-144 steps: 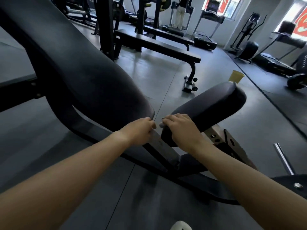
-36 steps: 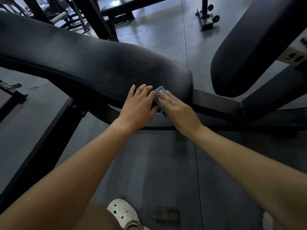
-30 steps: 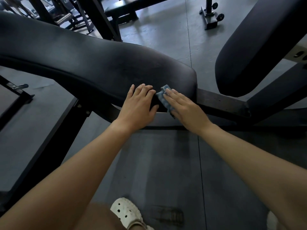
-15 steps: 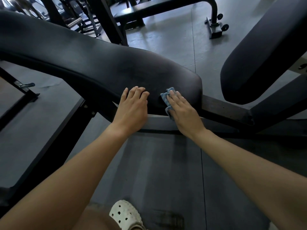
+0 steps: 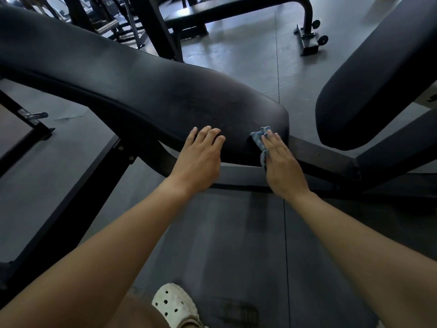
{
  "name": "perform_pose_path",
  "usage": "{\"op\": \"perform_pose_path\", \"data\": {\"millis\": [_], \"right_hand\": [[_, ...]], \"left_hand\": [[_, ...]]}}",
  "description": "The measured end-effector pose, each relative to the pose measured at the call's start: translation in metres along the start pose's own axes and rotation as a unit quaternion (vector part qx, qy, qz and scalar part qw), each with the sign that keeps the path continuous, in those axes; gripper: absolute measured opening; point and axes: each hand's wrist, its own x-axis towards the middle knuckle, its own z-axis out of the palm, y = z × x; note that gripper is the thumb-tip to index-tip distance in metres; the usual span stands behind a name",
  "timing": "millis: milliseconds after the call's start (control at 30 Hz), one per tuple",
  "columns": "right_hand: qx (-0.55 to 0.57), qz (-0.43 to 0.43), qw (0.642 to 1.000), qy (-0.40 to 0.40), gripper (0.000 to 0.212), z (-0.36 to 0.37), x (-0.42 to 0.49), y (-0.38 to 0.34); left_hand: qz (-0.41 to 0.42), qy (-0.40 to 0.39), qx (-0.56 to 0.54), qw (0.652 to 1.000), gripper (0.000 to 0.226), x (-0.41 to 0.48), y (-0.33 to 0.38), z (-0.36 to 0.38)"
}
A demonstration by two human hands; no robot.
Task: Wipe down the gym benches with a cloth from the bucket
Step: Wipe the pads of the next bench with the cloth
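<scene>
The two hands, which had been touching about a second before, were now apart. The right hand (image 5: 281, 166) had slid the cloth (image 5: 259, 138) to the right along the bench pad (image 5: 142, 86), closer to the pad's rounded end than half a second earlier. The left hand (image 5: 198, 157) had hardly shifted.

The left hand lay flat on the near side of the pad, its fingers straight and close together, holding nothing. The right hand was also flat, its straight fingers pressing the cloth against the pad's side just short of the end. Its thumb was hidden, so whether it also pinched the cloth could not be told.

The cloth was small, pale blue and crumpled. A bunched part showed above and to the left of the fingertips, and a strip hung below the palm's left edge; the rest was covered by the hand.

The pad was black, long and curved, running from the upper left to its end near the middle, with a dull sheen and faint smears on top. To its right, well apart across a gap, rose a second black pad (image 5: 378, 79). A dark metal bar (image 5: 319, 159) ran under both. Behind them a flat bench (image 5: 224, 10) stood on the grey floor (image 5: 236, 245), and a white clog (image 5: 175, 306) showed at the bottom edge.
</scene>
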Motion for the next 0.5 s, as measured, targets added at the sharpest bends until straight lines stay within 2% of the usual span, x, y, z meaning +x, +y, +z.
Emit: {"op": "perform_pose_path", "data": {"millis": [133,333,433,500], "right_hand": [[0.065,0.147,0.987,0.025,0.049,0.005,0.022,-0.014],[0.104,0.307,0.944,-0.053,0.053,-0.008,0.083,0.023],[0.172,0.403,0.899,-0.022,0.049,-0.011,0.079,0.037],[0.183,0.403,0.896,0.038,0.046,-0.004,0.062,0.027]], "left_hand": [[0.021,-0.015,0.001,1.0,0.044,0.007,0.009,0.003],[0.014,-0.038,0.012,0.999,0.055,0.015,0.016,0.011],[0.01,-0.033,0.01,0.999,0.053,0.017,0.016,0.012],[0.009,-0.02,0.015,1.0,0.049,0.017,0.018,0.014]]}}
